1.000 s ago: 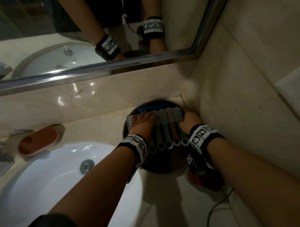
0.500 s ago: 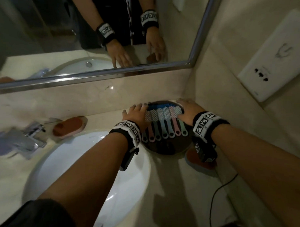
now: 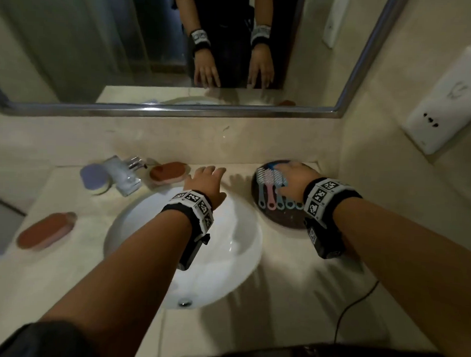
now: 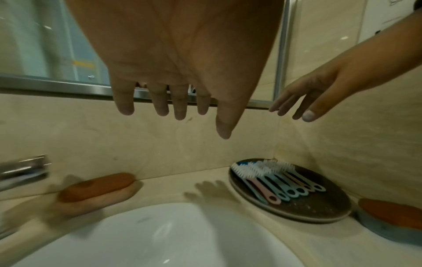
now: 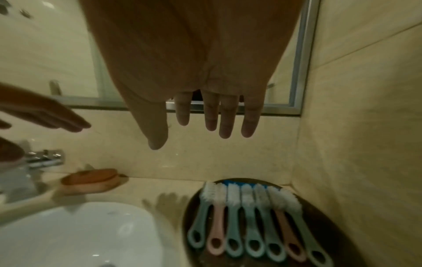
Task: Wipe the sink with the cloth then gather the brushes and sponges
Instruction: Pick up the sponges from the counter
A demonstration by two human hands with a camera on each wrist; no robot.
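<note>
1. My left hand [image 4: 182, 59] hangs above the back of the table [image 3: 291, 292] with its grip released, fingers straight and spread, nothing in it.
2. My right hand [image 5: 200, 75] is released too, fingers straight, hovering over the brushes [image 5: 248, 216] without touching them.
3. The brushes lie side by side on a dark round plate [image 4: 319, 207] in the corner, bristles toward the wall, looped handles toward me.
4. Brown sponges lie scattered: one [image 3: 169, 172] behind the sink [image 3: 226, 258] near the tap [image 3: 127, 174], one [image 3: 47, 233] far left, one [image 4: 392, 211] just right of the plate.
5. I see no cloth, so I judge wiping finished and gathering in hand.
6. Next, I think, the left hand should reach for the nearest sponge, close round it and carry it to the plate.
</note>
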